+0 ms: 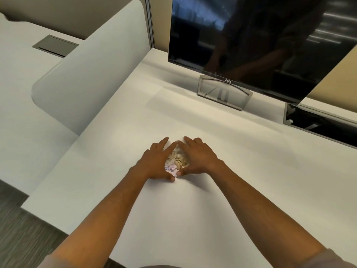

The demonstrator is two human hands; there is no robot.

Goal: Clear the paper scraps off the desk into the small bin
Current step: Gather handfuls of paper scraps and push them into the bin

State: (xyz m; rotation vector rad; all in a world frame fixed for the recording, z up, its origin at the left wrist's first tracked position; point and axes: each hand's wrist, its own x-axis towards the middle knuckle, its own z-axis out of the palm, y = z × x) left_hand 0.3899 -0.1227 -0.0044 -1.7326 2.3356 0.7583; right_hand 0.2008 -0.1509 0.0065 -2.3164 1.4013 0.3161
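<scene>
A small heap of paper scraps (176, 161), mostly tan with a few pink and white bits, lies in the middle of the white desk (193, 209). My left hand (156, 161) rests on the desk against the heap's left side, fingers straight. Against the right side lies my right hand (197, 157), fingers straight too. The index fingertips meet beyond the heap and the thumbs nearly meet in front of it, so both hands ring the scraps. No bin is in view.
A dark Dell monitor (251, 45) on a grey stand (224, 93) stands at the back of the desk. A white divider panel (92, 78) borders the desk's left side. A dark cable tray (318, 122) sits at the right. Grey carpet (19, 229) shows at lower left.
</scene>
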